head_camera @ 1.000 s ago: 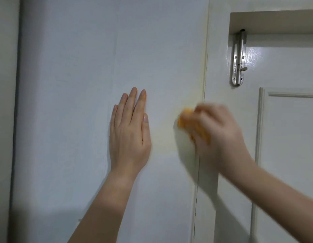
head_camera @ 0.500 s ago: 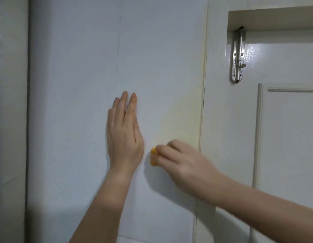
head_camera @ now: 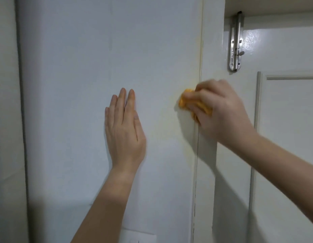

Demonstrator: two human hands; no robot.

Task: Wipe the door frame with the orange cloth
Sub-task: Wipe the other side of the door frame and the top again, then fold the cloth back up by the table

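**Cloth at the Edge of the Door Frame**

Head view: You are resting your left hand (head_camera: 125,130) flat on the wall (head_camera: 92,58), with the fingers straight and together and grasping nothing. Your right hand (head_camera: 220,113), slightly blurred, is clenching the bunched orange cloth (head_camera: 185,100) with its fingers curled round it. It is pressing the cloth across the seam between the wall and the door frame (head_camera: 212,50). To the right, the white door (head_camera: 283,128) is carrying a metal bolt (head_camera: 235,42) above your right hand.

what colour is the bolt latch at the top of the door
Silver, shiny bare metal: the bolt latch shows clearly in the head view, on the white door.
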